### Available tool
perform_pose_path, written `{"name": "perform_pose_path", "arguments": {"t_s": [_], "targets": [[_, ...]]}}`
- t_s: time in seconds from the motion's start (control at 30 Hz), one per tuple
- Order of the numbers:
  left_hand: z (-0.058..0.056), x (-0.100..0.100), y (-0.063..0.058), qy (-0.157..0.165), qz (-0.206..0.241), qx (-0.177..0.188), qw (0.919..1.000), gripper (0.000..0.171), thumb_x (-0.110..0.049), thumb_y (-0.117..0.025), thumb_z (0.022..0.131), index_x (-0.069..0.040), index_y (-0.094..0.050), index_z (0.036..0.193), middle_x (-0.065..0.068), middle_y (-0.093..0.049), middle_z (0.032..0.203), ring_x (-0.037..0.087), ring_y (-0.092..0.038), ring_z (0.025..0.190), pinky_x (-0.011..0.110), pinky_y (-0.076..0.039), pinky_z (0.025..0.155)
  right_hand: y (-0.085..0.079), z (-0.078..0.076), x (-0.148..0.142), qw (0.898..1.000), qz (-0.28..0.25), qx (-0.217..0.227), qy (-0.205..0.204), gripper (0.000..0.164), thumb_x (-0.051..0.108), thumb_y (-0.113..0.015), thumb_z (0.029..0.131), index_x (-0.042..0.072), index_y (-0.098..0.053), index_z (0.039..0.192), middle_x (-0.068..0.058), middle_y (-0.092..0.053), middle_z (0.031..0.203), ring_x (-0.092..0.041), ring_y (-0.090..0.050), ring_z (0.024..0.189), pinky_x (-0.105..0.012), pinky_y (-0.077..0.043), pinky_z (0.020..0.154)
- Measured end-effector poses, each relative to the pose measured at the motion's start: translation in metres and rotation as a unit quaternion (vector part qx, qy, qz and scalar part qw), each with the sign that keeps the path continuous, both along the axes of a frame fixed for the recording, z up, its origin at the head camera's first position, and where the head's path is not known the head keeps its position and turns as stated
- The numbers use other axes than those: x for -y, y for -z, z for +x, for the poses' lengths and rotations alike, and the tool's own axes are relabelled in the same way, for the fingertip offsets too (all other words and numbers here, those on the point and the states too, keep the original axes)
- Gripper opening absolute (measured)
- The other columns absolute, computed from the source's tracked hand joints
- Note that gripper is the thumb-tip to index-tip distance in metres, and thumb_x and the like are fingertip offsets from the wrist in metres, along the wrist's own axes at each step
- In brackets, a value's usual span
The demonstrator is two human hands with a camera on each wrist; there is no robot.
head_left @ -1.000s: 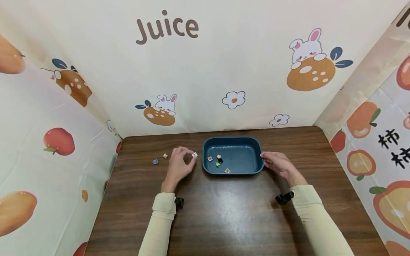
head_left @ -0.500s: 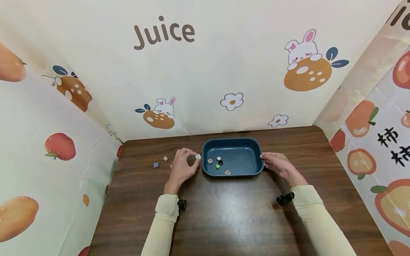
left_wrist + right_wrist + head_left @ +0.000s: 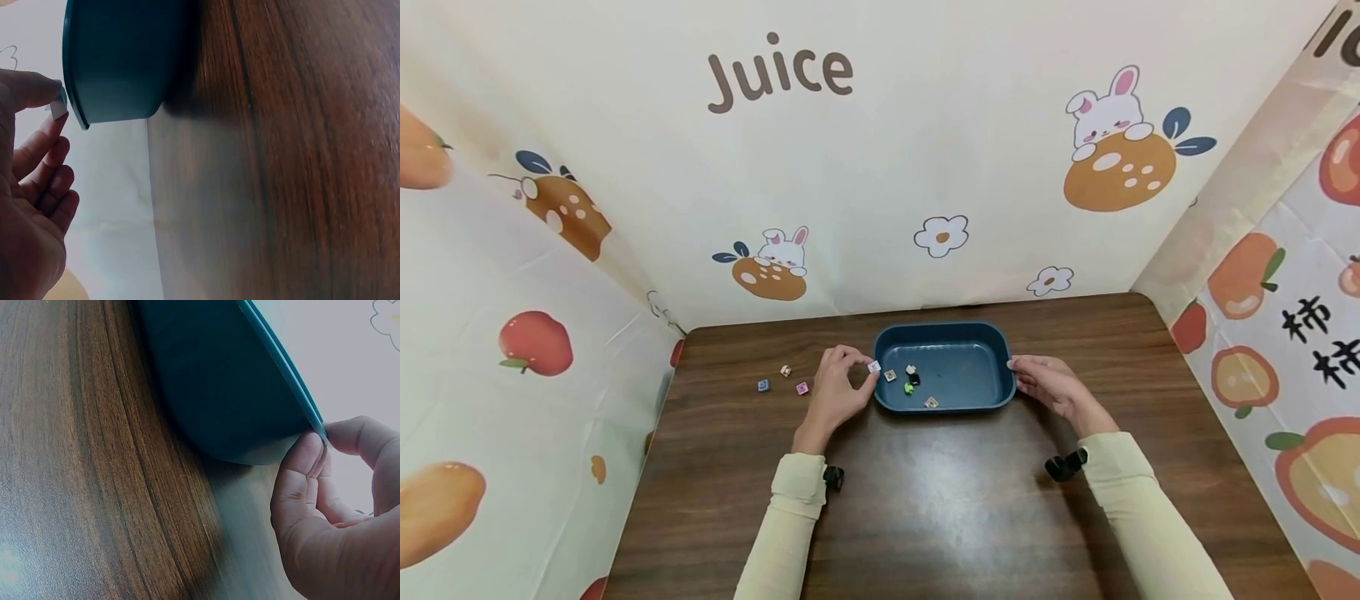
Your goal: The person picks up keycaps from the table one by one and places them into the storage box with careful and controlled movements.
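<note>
Between thumb and fingertip, my left hand (image 3: pixel 838 389) pinches a small white cube (image 3: pixel 874 367) with a mark on its top face. The cube is at the left rim of a dark blue tray (image 3: pixel 955 408); in the left wrist view the cube (image 3: pixel 59 105) is beside the tray's outer wall (image 3: pixel 119 75). My right hand (image 3: pixel 1054 385) grips the tray's right rim, thumb on one side and fingers on the other, as the right wrist view of the hand (image 3: pixel 337 506) shows. Inside the tray lie several small pieces, among them a green one (image 3: pixel 908 388) and a black one (image 3: pixel 914 379).
Left of my left hand, a blue cube (image 3: pixel 763 385), a pink cube (image 3: pixel 802 388) and a beige-brown piece (image 3: pixel 786 371) lie on the dark wooden table (image 3: pixel 925 508). A printed cloth (image 3: pixel 865 167) stands along the table's back edge, with others at both sides.
My left hand has moved right with the white cube, from beside the tray to its left rim. The pink cube, hidden behind that hand before, now shows. My right hand stays on the rim.
</note>
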State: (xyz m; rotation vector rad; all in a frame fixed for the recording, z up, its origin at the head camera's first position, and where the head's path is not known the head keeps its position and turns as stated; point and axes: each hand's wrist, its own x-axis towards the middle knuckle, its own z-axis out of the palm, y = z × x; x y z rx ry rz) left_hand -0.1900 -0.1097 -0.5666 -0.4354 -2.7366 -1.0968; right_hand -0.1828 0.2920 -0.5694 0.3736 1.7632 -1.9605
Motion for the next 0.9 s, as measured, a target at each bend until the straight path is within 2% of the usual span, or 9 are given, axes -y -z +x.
{"name": "perform_pose_path", "arguments": {"t_s": [0.43, 0.67, 0.9], "targets": [[-0.001, -0.011, 0.0, 0.016, -0.008, -0.003, 0.9998, 0.023, -0.03, -0.08, 0.093, -0.01, -0.079, 0.106, 0.006, -0.066, 0.113, 0.027, -0.056, 0.115, 0.048, -0.052, 0.099, 0.0, 0.0, 0.0, 1.0, 0.006, 0.007, 0.003, 0.018, 0.02, -0.067, 0.105, 0.008, -0.071, 0.118, 0.011, -0.073, 0.094, 0.001, -0.066, 0.084, -0.017, -0.059, 0.081], [0.0, -0.017, -0.001, 0.025, -0.017, -0.008, 0.9995, 0.024, -0.029, -0.08, 0.093, -0.009, -0.079, 0.106, 0.007, -0.067, 0.113, 0.028, -0.056, 0.114, 0.048, -0.053, 0.098, 0.0, 0.0, -0.001, 1.0, 0.002, 0.006, 0.008, 0.015, 0.019, -0.066, 0.105, 0.01, -0.072, 0.115, 0.011, -0.074, 0.094, 0.001, -0.067, 0.085, -0.016, -0.059, 0.079], [0.002, -0.022, 0.003, 0.028, -0.011, 0.001, 0.9995, 0.023, -0.03, -0.08, 0.093, -0.011, -0.08, 0.107, 0.005, -0.066, 0.116, 0.026, -0.055, 0.117, 0.047, -0.053, 0.101, -0.002, -0.001, 0.0, 1.0, 0.026, 0.012, 0.006, 0.041, 0.019, -0.065, 0.105, -0.006, -0.06, 0.138, 0.011, -0.072, 0.098, 0.001, -0.066, 0.085, -0.017, -0.06, 0.08]]}}
